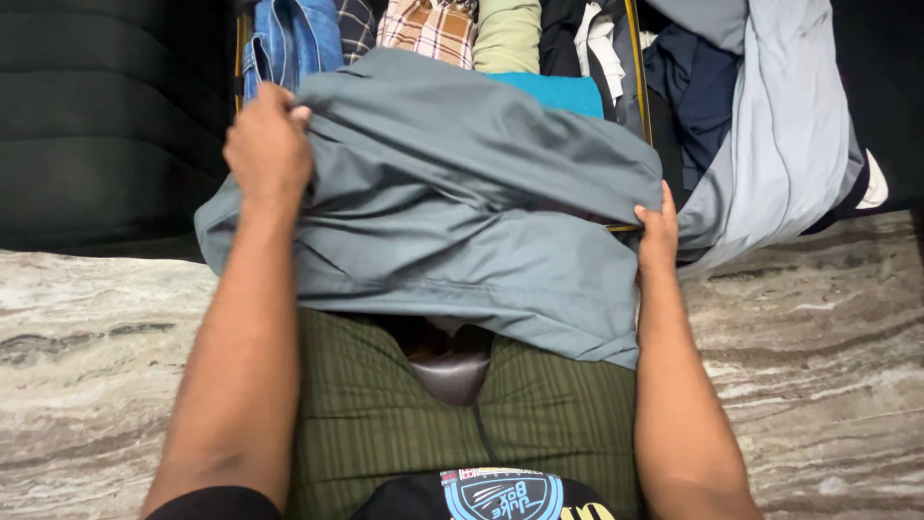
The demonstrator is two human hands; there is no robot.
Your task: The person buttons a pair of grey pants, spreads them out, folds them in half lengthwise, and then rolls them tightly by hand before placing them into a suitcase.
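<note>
Both hands grip a grey-blue garment spread over the person's lap — the left hand bunches its upper edge in closed fingers, the right hand pinches its right side, just before folded clothes.

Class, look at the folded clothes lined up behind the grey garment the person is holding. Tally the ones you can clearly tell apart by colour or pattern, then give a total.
Blue denim: 1
Dark check: 1
Tan and red check: 1
Pale green: 1
Teal: 1
Total: 5
The dark pieces further right are too jumbled to count.
</note>
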